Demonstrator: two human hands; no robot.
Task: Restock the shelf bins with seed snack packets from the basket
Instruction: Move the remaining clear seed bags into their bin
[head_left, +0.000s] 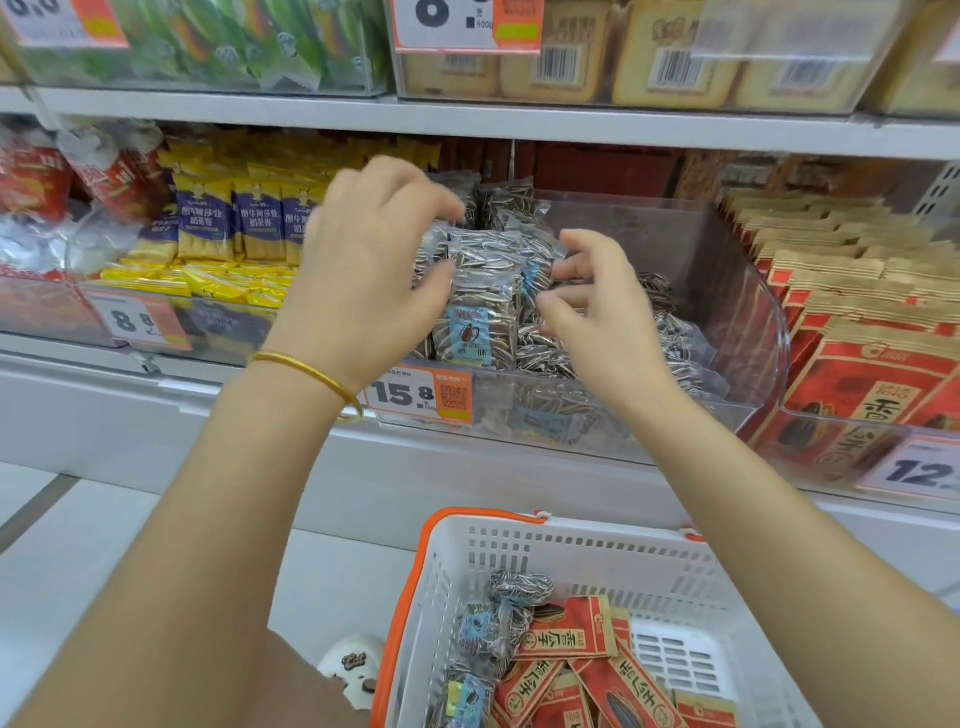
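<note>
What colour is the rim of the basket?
The basket rim is orange; it shows best in the head view.

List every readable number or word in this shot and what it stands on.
"15.8": orange-and-white price tag on the clear plastic bin of striped seed packets.
"8.8": left price tag below the yellow-and-blue packets.
"香瓜子": red paper packets.
"12.", cut off: right price tag below them.
"8", cut off: top-shelf price tag.
Other packet print, barcodes: too blurred.

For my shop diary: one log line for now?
step: restocking | left grip: holds striped seed packets upright in clear bin | right grip: at their side | basket: not empty
</note>
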